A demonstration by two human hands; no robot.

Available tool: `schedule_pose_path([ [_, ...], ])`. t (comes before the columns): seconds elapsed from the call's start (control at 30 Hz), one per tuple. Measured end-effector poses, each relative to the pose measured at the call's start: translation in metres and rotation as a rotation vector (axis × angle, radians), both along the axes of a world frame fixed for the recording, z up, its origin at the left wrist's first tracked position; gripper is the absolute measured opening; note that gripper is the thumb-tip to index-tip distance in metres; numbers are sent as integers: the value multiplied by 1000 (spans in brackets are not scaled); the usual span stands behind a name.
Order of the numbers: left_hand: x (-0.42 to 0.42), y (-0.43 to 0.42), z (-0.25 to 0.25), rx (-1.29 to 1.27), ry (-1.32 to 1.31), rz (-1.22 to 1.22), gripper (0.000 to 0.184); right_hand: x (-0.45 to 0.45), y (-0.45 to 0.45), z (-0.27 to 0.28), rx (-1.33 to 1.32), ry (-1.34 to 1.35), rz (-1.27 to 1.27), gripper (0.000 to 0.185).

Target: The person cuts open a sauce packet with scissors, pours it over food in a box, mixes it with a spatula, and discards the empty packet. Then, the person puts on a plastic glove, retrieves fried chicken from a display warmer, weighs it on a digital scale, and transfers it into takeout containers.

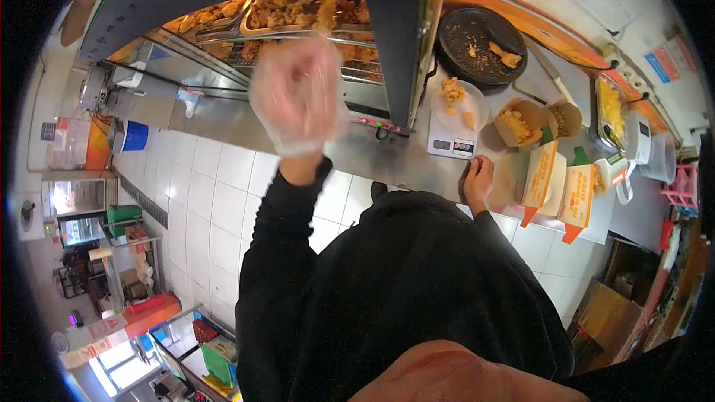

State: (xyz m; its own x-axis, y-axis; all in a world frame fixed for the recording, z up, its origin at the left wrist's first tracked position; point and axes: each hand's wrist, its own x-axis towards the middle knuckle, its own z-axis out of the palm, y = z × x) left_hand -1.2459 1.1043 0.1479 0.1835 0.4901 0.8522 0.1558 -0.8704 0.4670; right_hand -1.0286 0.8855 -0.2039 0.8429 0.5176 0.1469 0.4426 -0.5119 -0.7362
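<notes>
My left hand (298, 93), in a clear plastic glove, is raised in front of the lit display warmer. It is somewhat blurred; its fingers are closed on a golden fried piece (326, 11). My bare right hand (479, 179) rests on the counter's front edge with loosely spread fingers, holding nothing. Just beyond it is a white digital scale (451, 146), bearing a round plate (477, 104) with fried pieces. Fried food fills the trays (298, 11) inside the warmer. An open box of fried pieces (515, 125) stands right of the scale.
A dark round board (458, 41) with crumbs lies behind the plate. A knife (555, 82) lies near the wall. Printed cartons (542, 179) stand at the counter's right front. Farther right is a clear yellow-filled container (611, 108). The warmer's dark frame (387, 37) rises beside my left hand.
</notes>
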Motion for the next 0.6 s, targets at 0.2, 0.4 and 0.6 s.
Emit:
schedule_pose_path([
  [0.2, 11, 47, 1, 135, 462, 236, 37, 1, -1, -11, -15, -63, -13, 23],
  [0.4, -1, 72, 0, 43, 278, 63, 34, 2, -2, -15, -14, -102, -15, 21],
  [0.6, -17, 37, -52, 288, 0, -99, 20, -2, -3, -10, -30, -70, -13, 21],
])
